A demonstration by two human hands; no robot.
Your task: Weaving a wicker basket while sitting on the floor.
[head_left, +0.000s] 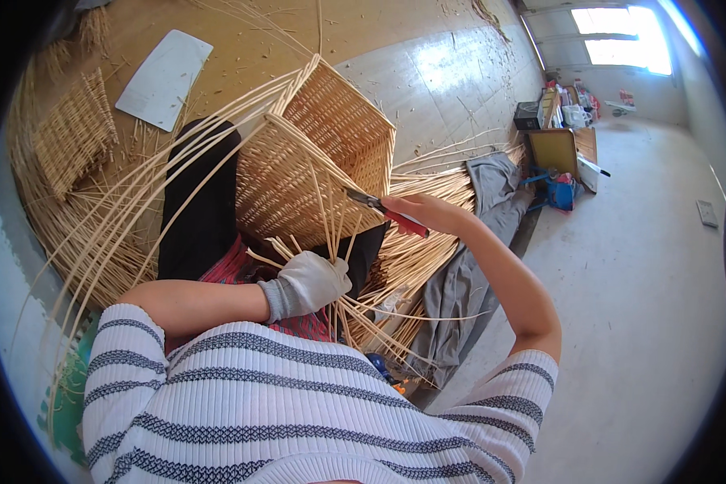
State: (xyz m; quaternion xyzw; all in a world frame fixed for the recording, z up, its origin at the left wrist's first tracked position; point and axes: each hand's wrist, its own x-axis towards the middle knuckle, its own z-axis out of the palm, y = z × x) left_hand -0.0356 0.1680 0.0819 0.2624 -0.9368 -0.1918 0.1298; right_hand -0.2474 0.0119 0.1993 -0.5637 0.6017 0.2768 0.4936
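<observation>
A tan woven wicker basket [278,187] rests tilted across my lap, its open mouth facing up and away to the right. My left hand [310,282], in a pale grey work glove, is closed round several loose wicker strands [331,218] below the basket's near side. My right hand [427,213], bare, grips red-handled pruning shears [365,198]. The shears' dark blades lie close to the basket's near right edge, by the upper ends of the strands. Whether the blades touch a strand I cannot tell. Long unwoven rods [157,173] sweep from the basket's rim to the lower left.
A bundle of wicker rods [419,274] lies to the right of my lap, partly under grey cloth [492,210]. Another woven panel [77,133] and a white board [165,79] are at the upper left. Boxes and a blue stool [558,192] stand farther right.
</observation>
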